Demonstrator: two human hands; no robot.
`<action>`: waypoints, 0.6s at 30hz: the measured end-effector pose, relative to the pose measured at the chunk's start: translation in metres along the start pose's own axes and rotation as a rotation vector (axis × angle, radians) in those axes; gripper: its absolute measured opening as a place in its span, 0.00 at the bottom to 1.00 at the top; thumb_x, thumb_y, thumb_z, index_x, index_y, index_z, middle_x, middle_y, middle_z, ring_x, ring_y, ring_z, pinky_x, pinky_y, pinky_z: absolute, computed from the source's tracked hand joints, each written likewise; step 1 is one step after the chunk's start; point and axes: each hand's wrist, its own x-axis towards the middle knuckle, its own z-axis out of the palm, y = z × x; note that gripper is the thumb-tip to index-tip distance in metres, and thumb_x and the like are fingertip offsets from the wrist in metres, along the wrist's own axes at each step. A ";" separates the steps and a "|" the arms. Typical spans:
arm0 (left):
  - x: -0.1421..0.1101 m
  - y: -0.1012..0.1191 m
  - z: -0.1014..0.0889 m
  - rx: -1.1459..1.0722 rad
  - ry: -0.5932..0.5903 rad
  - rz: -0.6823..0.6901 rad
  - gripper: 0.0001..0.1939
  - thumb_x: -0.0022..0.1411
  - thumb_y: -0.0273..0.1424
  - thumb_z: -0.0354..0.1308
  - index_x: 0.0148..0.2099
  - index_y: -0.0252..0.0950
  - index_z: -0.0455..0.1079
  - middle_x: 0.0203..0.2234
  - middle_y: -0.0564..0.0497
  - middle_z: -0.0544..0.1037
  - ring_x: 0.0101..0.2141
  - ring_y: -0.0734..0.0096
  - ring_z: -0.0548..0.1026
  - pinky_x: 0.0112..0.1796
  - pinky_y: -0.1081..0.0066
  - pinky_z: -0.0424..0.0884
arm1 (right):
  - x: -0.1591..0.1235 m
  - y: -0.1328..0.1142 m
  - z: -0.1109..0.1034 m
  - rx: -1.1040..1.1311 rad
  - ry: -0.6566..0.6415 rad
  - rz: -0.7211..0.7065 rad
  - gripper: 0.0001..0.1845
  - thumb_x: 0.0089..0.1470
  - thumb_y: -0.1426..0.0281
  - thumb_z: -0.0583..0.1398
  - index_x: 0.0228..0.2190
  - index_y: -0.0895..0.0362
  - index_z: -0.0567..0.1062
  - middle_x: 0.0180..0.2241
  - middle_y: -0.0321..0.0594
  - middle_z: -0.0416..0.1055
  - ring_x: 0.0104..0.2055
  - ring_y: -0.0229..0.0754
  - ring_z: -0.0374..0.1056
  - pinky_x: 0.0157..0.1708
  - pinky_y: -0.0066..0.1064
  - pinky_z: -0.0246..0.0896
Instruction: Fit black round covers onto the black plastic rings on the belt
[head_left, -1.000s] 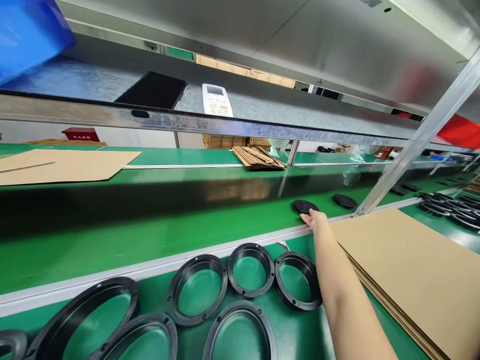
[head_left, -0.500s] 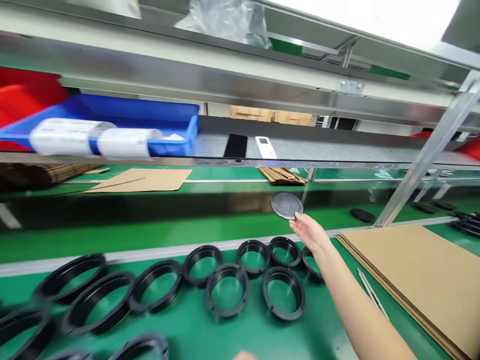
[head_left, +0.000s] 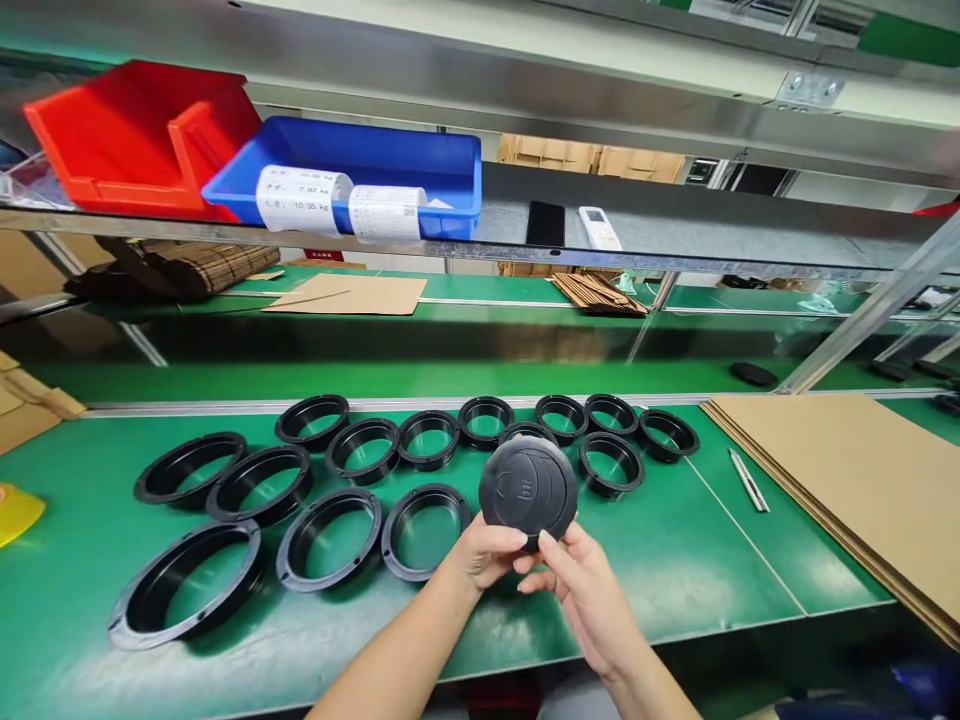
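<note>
A round black plastic cover, with curved ridges and a small raised mark on its face, is held up in front of me over the green bench. My left hand grips its lower left edge, thumb on the face. At the lower edge my right hand pinches it between thumb and fingers. Several black plastic rings, such as a flanged ring to the left and a smaller ring to the right, lie around and beyond my hands. The cover partly hides one ring behind it.
Stacked cardboard sheets and a slim silver tool lie right. The shelf above carries a red bin, a blue bin, a phone and a white remote. Another black disc lies farther back.
My right hand has come back from the far side of the bench with a black cover. My left hand has come up into view and now holds the cover too. The view has shifted.
</note>
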 end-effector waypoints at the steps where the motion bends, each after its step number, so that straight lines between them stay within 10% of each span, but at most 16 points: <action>1: -0.002 0.002 0.001 -0.005 -0.024 0.005 0.29 0.42 0.36 0.70 0.46 0.26 0.74 0.36 0.39 0.78 0.25 0.69 0.71 0.30 0.67 0.69 | -0.003 0.001 -0.002 -0.083 0.010 -0.015 0.25 0.55 0.51 0.65 0.41 0.61 0.77 0.34 0.46 0.76 0.33 0.42 0.73 0.32 0.32 0.72; 5: -0.001 0.006 0.012 -0.020 -0.086 0.037 0.47 0.35 0.29 0.71 0.61 0.33 0.65 0.49 0.37 0.75 0.49 0.43 0.72 0.49 0.51 0.70 | -0.005 -0.006 -0.021 -0.296 0.049 -0.022 0.39 0.61 0.40 0.47 0.31 0.61 0.79 0.24 0.47 0.74 0.29 0.46 0.71 0.35 0.38 0.69; 10: 0.001 -0.003 0.019 -0.033 -0.101 0.006 0.58 0.37 0.31 0.75 0.69 0.40 0.53 0.58 0.40 0.69 0.58 0.41 0.66 0.60 0.49 0.59 | -0.001 -0.022 -0.039 -0.486 0.197 -0.174 0.34 0.62 0.43 0.48 0.23 0.58 0.73 0.24 0.42 0.69 0.30 0.44 0.64 0.30 0.33 0.61; 14: 0.004 -0.007 0.020 -0.053 -0.127 -0.041 0.61 0.37 0.46 0.79 0.69 0.38 0.54 0.56 0.37 0.71 0.58 0.40 0.66 0.60 0.49 0.60 | -0.003 -0.024 -0.041 -0.599 0.146 -0.060 0.17 0.54 0.58 0.64 0.40 0.56 0.74 0.31 0.38 0.71 0.31 0.41 0.65 0.32 0.30 0.62; 18: 0.005 -0.011 0.009 -0.050 -0.129 -0.066 0.65 0.32 0.53 0.78 0.68 0.34 0.56 0.52 0.35 0.73 0.52 0.41 0.72 0.54 0.55 0.69 | -0.010 -0.021 -0.045 -0.476 -0.052 0.026 0.30 0.50 0.61 0.67 0.52 0.54 0.67 0.35 0.38 0.71 0.34 0.42 0.68 0.34 0.31 0.65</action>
